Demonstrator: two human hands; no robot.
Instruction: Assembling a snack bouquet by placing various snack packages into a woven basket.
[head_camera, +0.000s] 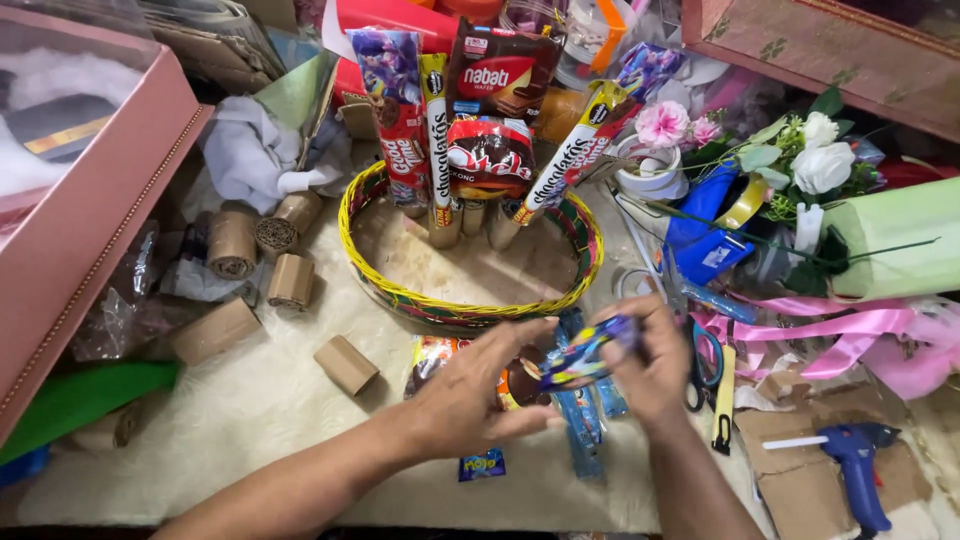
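The work surface, a pale fleecy mat, was found crowded on three sides. A pink box closed off the left edge, cardboard rolls lay scattered beside it, and ribbons with artificial flowers filled the right. A blue glue gun lay on cardboard scraps at the lower right. Open room was noted only in the lower left of the mat and inside the woven basket, whose front half stood bare while upright snack packets lined its back rim.

Both forearms were seen entering from the bottom edge and converging just in front of the basket's near rim. The left hand was held palm down, fingers spread and loosely curled, its fingertips touching one end of a small blue and yellow wrapped snack. The right hand was closed in a pinch on the other end. The snack was held tilted above loose packets lying on the mat, its wrapper glossy and slightly blurred.
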